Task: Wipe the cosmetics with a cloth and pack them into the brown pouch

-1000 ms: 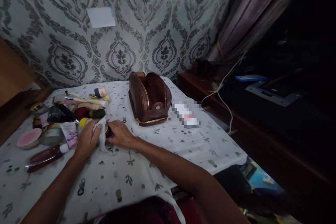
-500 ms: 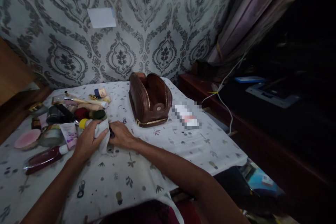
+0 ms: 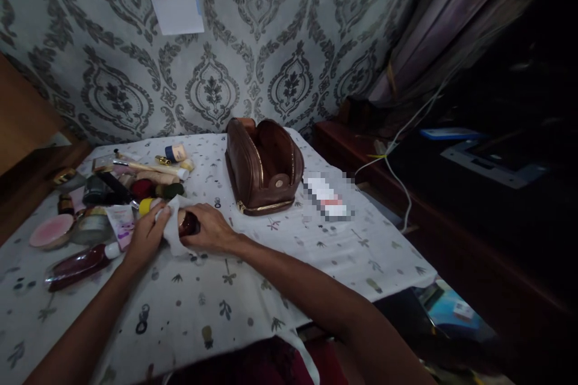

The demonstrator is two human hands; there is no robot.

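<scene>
Wallpaper (image 3: pixel 212 87) backs the bag (image 3: pixel 242 168). Left of it, my left fingers (image 3: pixel 161 222) grip cloth (image 3: pixel 173 236), right fingers (image 3: pixel 206 213) a jar (image 3: pixel 188 224). Slackening could drop that jar.

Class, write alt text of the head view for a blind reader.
The left hand holds a white cloth against a brown container in the right hand. Cosmetics lie left; an open brown bag stands farther right.
</scene>
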